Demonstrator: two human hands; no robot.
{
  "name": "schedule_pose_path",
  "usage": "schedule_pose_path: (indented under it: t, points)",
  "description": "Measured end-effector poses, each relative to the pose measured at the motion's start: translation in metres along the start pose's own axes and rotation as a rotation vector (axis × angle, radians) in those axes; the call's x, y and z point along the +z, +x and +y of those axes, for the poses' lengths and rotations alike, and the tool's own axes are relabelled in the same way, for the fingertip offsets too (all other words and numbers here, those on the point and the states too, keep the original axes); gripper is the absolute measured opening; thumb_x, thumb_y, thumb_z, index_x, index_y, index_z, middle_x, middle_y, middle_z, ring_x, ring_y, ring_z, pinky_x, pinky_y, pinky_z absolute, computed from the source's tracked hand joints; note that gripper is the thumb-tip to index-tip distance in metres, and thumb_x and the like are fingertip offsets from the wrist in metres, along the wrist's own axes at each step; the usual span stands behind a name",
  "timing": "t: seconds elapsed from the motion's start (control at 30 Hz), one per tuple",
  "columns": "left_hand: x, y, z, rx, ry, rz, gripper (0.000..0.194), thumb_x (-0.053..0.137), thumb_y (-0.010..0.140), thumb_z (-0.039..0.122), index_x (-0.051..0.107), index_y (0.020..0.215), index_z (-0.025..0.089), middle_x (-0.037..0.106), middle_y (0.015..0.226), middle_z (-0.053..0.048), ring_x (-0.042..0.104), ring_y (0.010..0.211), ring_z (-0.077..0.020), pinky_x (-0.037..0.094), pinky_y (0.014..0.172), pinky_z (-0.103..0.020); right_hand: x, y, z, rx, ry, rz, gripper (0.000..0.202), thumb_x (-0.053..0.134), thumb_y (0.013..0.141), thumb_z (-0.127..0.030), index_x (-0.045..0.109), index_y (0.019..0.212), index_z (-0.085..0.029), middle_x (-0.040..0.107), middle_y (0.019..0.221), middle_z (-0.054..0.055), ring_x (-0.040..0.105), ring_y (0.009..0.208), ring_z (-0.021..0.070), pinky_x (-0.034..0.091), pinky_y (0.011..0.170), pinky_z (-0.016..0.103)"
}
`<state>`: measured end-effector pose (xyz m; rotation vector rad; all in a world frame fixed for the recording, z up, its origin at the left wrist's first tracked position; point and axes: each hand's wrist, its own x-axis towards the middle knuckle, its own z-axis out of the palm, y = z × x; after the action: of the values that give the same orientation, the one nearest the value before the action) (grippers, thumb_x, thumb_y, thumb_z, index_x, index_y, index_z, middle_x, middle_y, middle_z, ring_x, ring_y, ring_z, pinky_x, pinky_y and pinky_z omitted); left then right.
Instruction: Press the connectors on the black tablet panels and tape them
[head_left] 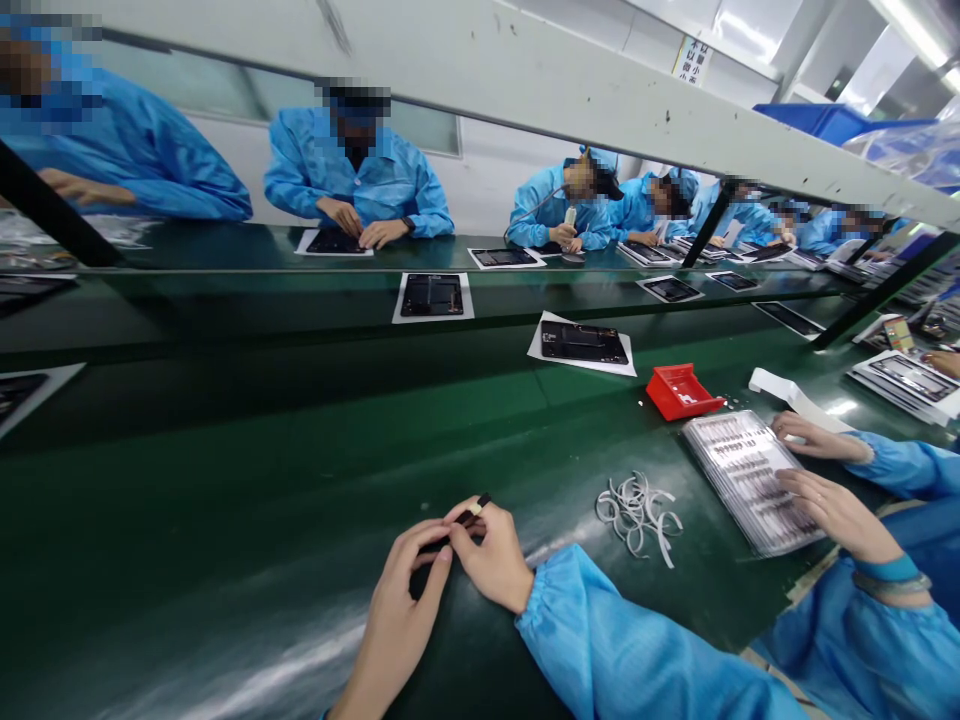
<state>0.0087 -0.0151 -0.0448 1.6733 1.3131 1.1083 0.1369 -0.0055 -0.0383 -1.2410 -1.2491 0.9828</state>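
Observation:
A small black strip point(484, 499) with a pale yellow patch is pinched in the fingers of my right hand point(495, 560). My left hand point(401, 590) meets it from the left, its thumb and fingers closed around a dark part that looks like the same strip's other end. Most of that end is hidden by my fingers. Both hands are just above the green work surface point(225, 520). To the right of my right hand lies a loose heap of curled whitish strips point(637, 510).
Beside me on the right, a co-worker's hands point(832, 500) rest on a stack of clear trays point(750, 480) with small parts. Behind it stands a red bin point(681, 392). Black device panels point(583, 342) on white sheets lie farther back, where several people in blue sit opposite.

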Motion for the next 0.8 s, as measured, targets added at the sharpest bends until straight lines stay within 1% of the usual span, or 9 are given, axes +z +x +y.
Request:
schedule_pose_path:
  t: [0.47,0.8]
  points:
    - [-0.0009,0.0,-0.0027,0.019,0.001,-0.004,0.026,0.055,0.087,0.044,0.064,0.099,0.023,0.06,0.112,-0.009,0.062,0.102,-0.0242,0.057,0.082,-0.036,-0.0004,-0.0008,-0.0024,-0.002,0.005,0.002,0.013,0.053,0.08,-0.019,0.064,0.085,-0.021,0.067,0.08,0.0,0.066,0.073,0.0144,0.054,0.067,0.024]
    - [0.0003,-0.0009,-0.0028,0.013,-0.02,-0.005,0.027,0.055,0.087,0.044,0.064,0.099,0.022,0.06,0.113,-0.009,0.061,0.104,-0.0245,0.056,0.083,-0.036,0.0001,-0.0017,-0.0027,-0.014,0.011,0.003,0.014,0.052,0.08,-0.017,0.065,0.085,-0.02,0.067,0.08,0.0,0.066,0.074,0.0148,0.054,0.067,0.025]
